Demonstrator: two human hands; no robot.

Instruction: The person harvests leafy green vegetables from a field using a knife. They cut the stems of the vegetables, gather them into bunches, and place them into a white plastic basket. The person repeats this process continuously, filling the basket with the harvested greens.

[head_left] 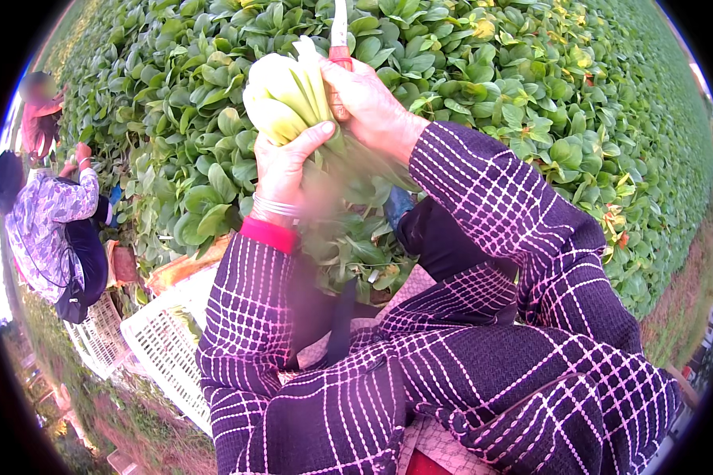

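My left hand grips a bunch of bok choy around its stalks, the pale bases pointing up and away from me. The leafy ends hang below my hands and are partly blurred. In my right hand is a knife with a reddish handle, its blade pointing away from me past the top of the view. The thumb of my right hand lies against the stalks beside the handle. Both hands are close together above the growing bok choy plants.
A dense bed of leafy plants spreads ahead and to the right. White plastic crates stand at my left, an orange sack beside them. One person in a patterned jacket crouches at the left; another person is farther off.
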